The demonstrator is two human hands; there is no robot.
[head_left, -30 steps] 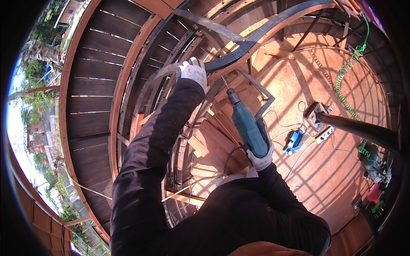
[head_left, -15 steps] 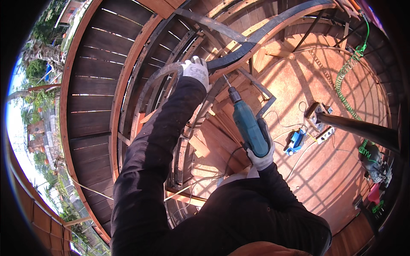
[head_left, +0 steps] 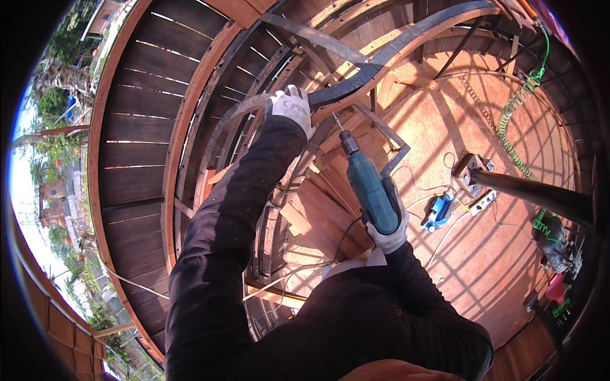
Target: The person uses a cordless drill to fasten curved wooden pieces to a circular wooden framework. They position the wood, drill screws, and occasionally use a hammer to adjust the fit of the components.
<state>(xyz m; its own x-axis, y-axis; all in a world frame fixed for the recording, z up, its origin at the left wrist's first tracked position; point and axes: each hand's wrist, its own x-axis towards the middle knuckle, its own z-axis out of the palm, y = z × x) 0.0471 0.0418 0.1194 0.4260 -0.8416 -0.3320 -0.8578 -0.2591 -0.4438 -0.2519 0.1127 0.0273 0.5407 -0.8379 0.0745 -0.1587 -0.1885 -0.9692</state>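
A white glove covers my left hand (head_left: 292,113), whose fingers are wrapped over a curved rail (head_left: 346,90) with a dark top and a reddish-brown wooden side. My right hand (head_left: 390,239), gloved as well, is closed round the rear of a teal power drill (head_left: 366,181). The drill points up and away from me. Its thin bit (head_left: 337,119) has its tip close to the rail's near side, just right of my left hand; whether it touches, I cannot tell. A flat dark metal bar (head_left: 314,43) meets the rail on the far side.
A wall of dark slats (head_left: 136,152) curves along the left. Loose boards (head_left: 318,197) lie below the drill. On the sunlit floor sit a blue tool (head_left: 438,212) and a power strip (head_left: 484,200). A dark post (head_left: 540,192) and coiled green hose (head_left: 506,130) are at right.
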